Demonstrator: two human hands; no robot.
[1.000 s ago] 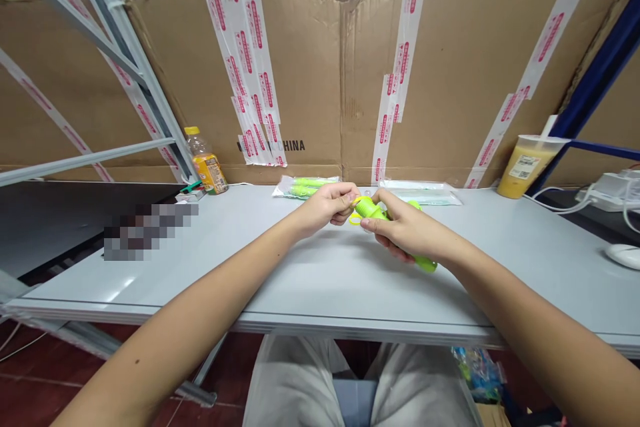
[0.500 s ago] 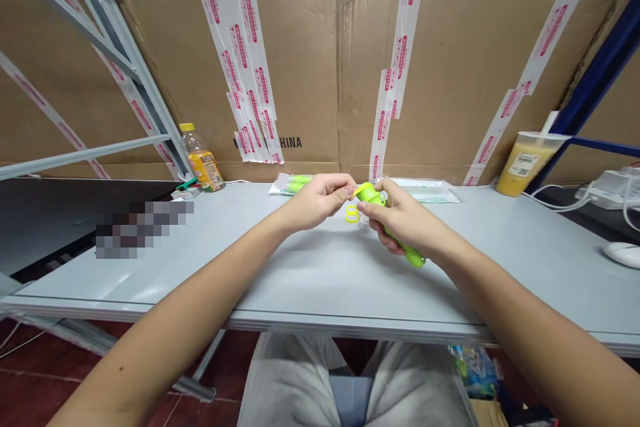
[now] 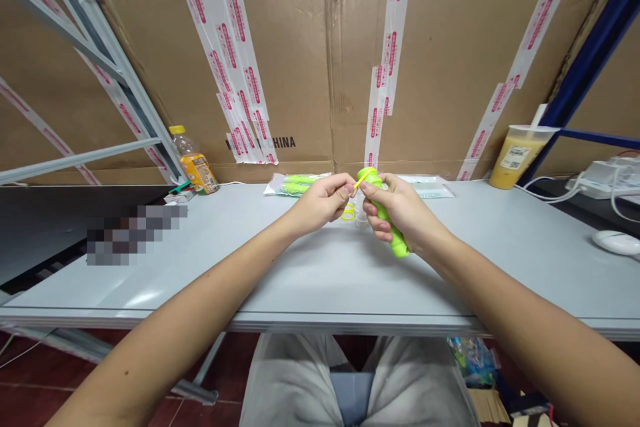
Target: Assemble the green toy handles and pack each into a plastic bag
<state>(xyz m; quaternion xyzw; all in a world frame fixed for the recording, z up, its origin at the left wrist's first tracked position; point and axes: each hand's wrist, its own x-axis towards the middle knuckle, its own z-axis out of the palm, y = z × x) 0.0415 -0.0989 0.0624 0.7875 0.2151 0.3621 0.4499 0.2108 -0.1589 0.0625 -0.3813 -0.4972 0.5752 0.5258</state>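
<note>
My right hand (image 3: 400,203) is wrapped round a lime-green tube-like handle (image 3: 399,243), tilted with its upper end toward the cardboard. At that end a thin yellow band (image 3: 363,177) stretches across to my left hand (image 3: 326,199), whose thumb and fingertips pinch it. The right thumb presses near the band. Just below the hands, a few yellow rings (image 3: 348,212) lie on the grey table (image 3: 320,273). Beside them stands a clear plastic piece (image 3: 361,216), partly covered by my right fingers.
Behind the hands lie a bag of green items (image 3: 295,184) and another clear packet (image 3: 425,187). A juice bottle (image 3: 199,170) stands at the back left, a drink cup with a straw (image 3: 517,157) at the back right. A taped cardboard wall (image 3: 300,67) rises behind. A white mouse (image 3: 617,241) sits far right.
The green handle has turned more upright in my right hand, its lower end swinging left. The yellow band now looks stretched between its top and my left fingers. The view has shifted slightly.
</note>
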